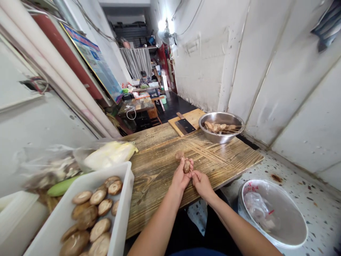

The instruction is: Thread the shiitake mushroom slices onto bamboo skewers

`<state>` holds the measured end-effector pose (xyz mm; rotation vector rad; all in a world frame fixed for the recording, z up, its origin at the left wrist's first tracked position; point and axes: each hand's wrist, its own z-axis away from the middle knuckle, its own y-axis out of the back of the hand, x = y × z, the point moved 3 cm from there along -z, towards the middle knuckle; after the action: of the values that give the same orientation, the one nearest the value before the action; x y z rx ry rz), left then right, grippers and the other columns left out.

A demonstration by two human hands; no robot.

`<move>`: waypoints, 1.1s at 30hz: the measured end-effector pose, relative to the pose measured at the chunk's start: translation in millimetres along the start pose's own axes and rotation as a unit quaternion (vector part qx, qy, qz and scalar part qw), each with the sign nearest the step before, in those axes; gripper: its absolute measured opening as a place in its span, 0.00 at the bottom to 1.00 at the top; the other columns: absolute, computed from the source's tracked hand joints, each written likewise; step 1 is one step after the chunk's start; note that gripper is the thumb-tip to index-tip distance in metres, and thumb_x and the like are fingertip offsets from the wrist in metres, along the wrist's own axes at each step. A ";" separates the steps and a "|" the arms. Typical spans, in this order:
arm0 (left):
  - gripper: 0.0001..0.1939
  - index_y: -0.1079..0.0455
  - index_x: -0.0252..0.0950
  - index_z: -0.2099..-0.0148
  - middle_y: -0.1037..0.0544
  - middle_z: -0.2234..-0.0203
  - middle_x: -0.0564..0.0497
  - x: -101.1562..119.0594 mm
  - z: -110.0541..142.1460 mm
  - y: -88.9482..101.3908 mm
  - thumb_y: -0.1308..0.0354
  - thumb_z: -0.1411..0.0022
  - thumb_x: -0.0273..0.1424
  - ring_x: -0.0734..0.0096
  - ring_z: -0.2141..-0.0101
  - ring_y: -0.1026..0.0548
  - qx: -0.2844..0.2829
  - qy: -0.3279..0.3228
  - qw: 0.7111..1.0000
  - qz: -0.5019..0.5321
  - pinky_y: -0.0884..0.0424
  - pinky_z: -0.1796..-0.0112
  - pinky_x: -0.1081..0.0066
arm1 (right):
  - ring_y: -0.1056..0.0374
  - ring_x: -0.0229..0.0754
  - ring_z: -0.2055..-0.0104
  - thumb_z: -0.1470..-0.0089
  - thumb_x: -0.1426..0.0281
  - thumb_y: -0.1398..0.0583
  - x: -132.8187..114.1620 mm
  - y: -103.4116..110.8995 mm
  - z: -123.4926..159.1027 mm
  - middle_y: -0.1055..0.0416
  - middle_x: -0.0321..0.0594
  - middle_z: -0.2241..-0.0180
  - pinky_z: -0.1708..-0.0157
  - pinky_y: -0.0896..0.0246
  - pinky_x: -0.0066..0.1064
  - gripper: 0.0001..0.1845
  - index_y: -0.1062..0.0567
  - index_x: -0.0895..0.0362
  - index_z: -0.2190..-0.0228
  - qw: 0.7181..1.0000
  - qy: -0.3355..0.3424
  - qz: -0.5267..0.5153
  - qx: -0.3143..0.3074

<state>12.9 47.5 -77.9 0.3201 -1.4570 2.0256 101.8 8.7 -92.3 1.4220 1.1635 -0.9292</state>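
Near the front edge of the wooden table (149, 177), my left hand (179, 176) is closed around a brown mushroom (187, 166). Another mushroom (179, 154) shows just beyond its fingertips. My right hand (201, 183) pinches the end of a thin wooden skewer (190, 171) that meets the held mushroom from the right. How deep the skewer goes is hidden by the fingers. Loose skewers (209, 153) lie spread on the table beyond my right hand. To the left, a white plastic bin (128, 185) holds several mushrooms (87, 217) with their stems cut short.
A steel bowl (222, 138) with skewered mushrooms stands at the table's far right. Beside it, a cleaver (185, 126) lies on a cutting board (198, 114). A lined bucket (290, 220) sits on the floor at right. Bagged cabbage (109, 155) and a green vegetable (62, 186) are at left.
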 end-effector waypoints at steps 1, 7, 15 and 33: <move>0.06 0.30 0.29 0.65 0.24 0.70 0.46 -1.1 0.0 -0.1 0.45 0.39 0.29 0.77 0.73 0.25 -0.004 -0.003 1.000 -0.004 0.30 0.75 0.81 | 0.37 0.34 0.76 0.39 0.62 0.49 -1.7 0.4 0.2 0.33 0.33 0.77 0.74 0.41 0.28 0.18 0.31 0.59 0.75 1.000 0.004 0.002 0.003; 0.03 0.31 0.29 0.68 0.25 0.73 0.49 -3.1 -3.2 -1.2 0.43 0.41 0.25 0.82 0.78 0.28 -0.010 -0.017 1.000 -0.013 0.34 0.80 0.84 | 0.32 0.42 0.69 0.42 0.64 0.50 -13.4 3.1 4.1 0.29 0.40 0.74 0.66 0.39 0.31 0.15 0.30 0.56 0.74 0.999 0.027 0.028 0.016; 0.04 0.30 0.29 0.67 0.25 0.74 0.49 -0.7 -2.3 0.5 0.40 0.44 0.26 0.80 0.78 0.28 0.002 -0.022 0.999 -0.026 0.34 0.80 0.82 | 0.56 0.31 0.91 0.36 0.63 0.63 -10.9 -2.2 7.0 0.52 0.22 0.90 0.88 0.51 0.23 0.25 0.32 0.58 0.70 0.993 0.000 0.115 -0.030; 0.12 0.33 0.35 0.60 0.24 0.60 0.45 15.6 11.7 28.0 0.41 0.46 0.18 0.69 0.61 0.24 -0.013 -0.040 0.999 0.019 0.30 0.56 0.64 | 0.32 0.44 0.57 0.41 0.66 0.41 -7.3 62.5 -91.8 0.32 0.46 0.54 0.58 0.33 0.40 0.17 0.31 0.62 0.53 0.798 0.001 0.593 -0.107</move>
<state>-18.1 36.3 -87.0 0.3675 -1.5484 2.0429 157.1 97.8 -55.0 1.5683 0.1730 0.1102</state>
